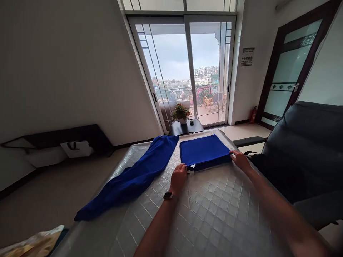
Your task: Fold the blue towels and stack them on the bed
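A folded blue cloth (205, 149) lies in a neat rectangle, several layers thick, on a silvery quilted cover (214, 203). White tags (192, 169) stick out at its near left edge. At that near left corner my left hand (179, 177) has its fingers curled onto the cloth; a watch (168, 195) is on the wrist. My right hand (240, 161) pinches the near right corner, thumb and fingers closed on the layers. Left of the stack, a loose blue cloth (134, 178) stretches in a long rumpled strip toward the cover's left edge.
Beyond the cover stands a small dark table (184, 127) with a potted plant (181, 112) before a sliding glass door. A black armchair (308, 142) is close on the right. Along the left wall is a low black shelf (66, 137) with a white bag (76, 149).
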Motion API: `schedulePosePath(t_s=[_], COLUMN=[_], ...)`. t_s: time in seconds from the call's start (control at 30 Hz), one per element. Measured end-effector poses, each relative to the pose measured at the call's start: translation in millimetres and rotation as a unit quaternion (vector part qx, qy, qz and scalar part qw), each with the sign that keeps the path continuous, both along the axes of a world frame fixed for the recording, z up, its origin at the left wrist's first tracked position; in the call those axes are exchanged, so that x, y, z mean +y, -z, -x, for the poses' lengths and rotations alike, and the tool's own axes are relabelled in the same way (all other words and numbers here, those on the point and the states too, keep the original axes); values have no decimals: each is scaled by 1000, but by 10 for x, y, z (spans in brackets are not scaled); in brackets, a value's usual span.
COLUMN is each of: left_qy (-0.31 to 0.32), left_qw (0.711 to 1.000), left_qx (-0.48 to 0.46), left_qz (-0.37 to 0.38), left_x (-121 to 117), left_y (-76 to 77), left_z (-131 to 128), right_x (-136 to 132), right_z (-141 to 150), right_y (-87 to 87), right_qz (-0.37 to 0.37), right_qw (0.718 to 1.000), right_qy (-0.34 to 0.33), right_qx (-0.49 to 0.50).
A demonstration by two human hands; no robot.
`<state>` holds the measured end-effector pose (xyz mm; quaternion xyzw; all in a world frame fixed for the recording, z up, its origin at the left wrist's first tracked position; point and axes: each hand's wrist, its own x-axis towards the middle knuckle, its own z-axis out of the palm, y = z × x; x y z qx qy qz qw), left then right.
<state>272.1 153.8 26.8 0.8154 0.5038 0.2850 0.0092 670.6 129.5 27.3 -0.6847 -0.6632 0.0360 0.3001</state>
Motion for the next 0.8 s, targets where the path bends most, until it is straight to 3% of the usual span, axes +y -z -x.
schedulePosePath(t_s=[0.27, 0.4, 0.5, 0.63, 0.73, 0.8], left_qy=[29, 14, -65, -206, -315, -346], left_qw=[999, 999, 997, 978, 949, 935], left_qx=[26, 42, 38, 16, -7, -21], left_qz=[8, 13, 1, -22, 23, 71], left_x=[-105, -212, -288, -465, -617, -689], left_y=[63, -29, -244, -560, -628, -591], left_z=[59, 416, 1114, 2462, 3343, 3707], right_x=[-49, -240, -542, -1167, -1737, -2111], right_z=[125, 210, 176, 23, -15, 69], right_y=[177, 180, 230, 338, 375, 366], right_qz=[25, 14, -30, -45, -28, -13], right_qw=[1000, 999, 998, 998, 1000, 999], right_qy=[16, 13, 11, 12, 12, 24], right_qx=[-10, -27, -57, -45, -2, 30])
